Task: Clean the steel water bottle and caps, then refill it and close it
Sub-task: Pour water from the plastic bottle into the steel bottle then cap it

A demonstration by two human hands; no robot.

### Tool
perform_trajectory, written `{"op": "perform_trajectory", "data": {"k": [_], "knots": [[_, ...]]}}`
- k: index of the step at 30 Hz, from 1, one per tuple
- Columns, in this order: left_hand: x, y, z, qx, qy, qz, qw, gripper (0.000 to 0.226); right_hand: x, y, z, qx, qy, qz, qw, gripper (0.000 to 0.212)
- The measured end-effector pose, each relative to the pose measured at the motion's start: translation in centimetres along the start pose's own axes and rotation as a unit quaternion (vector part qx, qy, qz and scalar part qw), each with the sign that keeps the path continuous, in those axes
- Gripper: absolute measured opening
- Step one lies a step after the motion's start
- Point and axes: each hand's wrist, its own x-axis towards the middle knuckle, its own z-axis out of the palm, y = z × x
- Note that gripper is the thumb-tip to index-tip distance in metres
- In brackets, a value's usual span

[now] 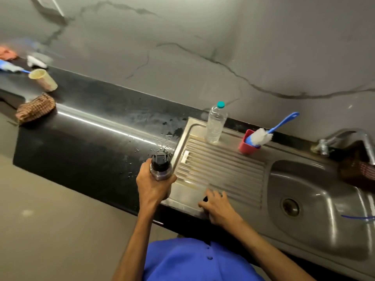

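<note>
A pale grey wall (223, 47) with dark marble-like veins runs behind a black tabletop (91, 122), whose glossy surface catches a long streak of light. A steel sink (316, 201) with a ribbed draining board (219, 169) is set into it, a tap (345, 138) above. The floor (50, 220) is plain beige.

A: Light's dim, warm; you get a glare streak along the tabletop (97, 122) edge.
B: Yep. Wide-angle bends your edges, and far-left stuff plus the right hand (218, 207) is motion-blurred.
</note>
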Motion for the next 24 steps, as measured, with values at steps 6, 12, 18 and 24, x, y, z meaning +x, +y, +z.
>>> {"op": "perform_trajectory", "data": {"k": [6, 12, 18, 24], "knots": [[-0.3, -2.0, -1.4, 0.009, -0.074, 0.008, 0.997, 0.071, 0.9, 2.8, -9.9, 0.632, 0.041, 0.123, 0.764, 0.054], [-1.1, -0.8, 1.0, 0.025, -0.150, 0.070, 0.986, 0.064, -1.2, 0.3, -19.8, 0.863, 0.166, -0.028, 0.477, 0.063], [-1.4, 0.5, 3.7, -0.008, -0.213, 0.085, 0.973, 0.056, -3.5, -3.3, -16.9, 0.437, 0.378, -0.095, 0.811, 0.070], [-1.6, 2.1, 5.3, 0.016, -0.237, 0.147, 0.960, 0.047, -5.1, -2.6, -13.6, 0.443, 0.379, 0.025, 0.812, 0.067]]}}
